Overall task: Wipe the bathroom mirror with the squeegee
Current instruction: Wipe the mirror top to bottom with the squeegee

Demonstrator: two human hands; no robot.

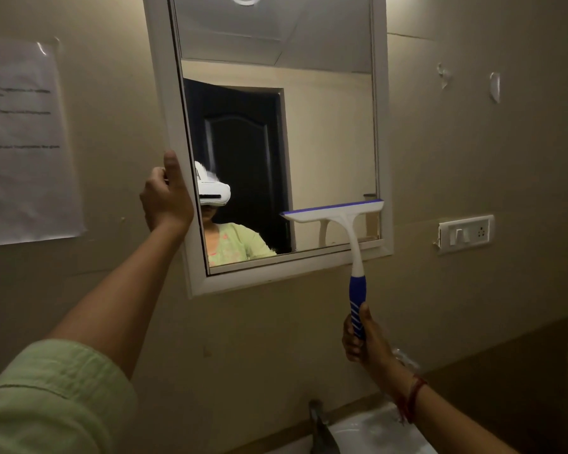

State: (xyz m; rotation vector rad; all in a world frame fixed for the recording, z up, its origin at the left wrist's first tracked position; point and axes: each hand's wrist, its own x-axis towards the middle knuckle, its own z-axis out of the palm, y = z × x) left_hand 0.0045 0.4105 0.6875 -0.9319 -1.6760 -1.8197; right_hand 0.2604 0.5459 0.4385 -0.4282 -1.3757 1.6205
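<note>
In a dim bathroom we hold the squeegee [351, 238] against the lower right of the mirror [309, 126], its blue-edged blade lying level across the glass just above the bottom of the frame [159, 77].

Our right hand [363, 339] wraps its fingers and thumb round the low end of the blue-and-white handle. Our left hand [168, 198] grips the mirror by the frame's left edge, thumb in front and fingers curled behind.

We judge the squeegee light and stiff, plastic in the neck and head, with a softer rubber edge that bends against the glass. The ribbed blue grip is the place to hold it. A grasp nearer the neck would likely give firmer pressure. The glass is fragile and probably slick if wet, and the mirror appears to hang tilted, so it wants steadying.

No brand shows on the tool. A paper sheet [23, 142] taped to the wall at left carries lines of print too blurred to read. A switch plate [466, 229] at right bears no legible marking.
</note>
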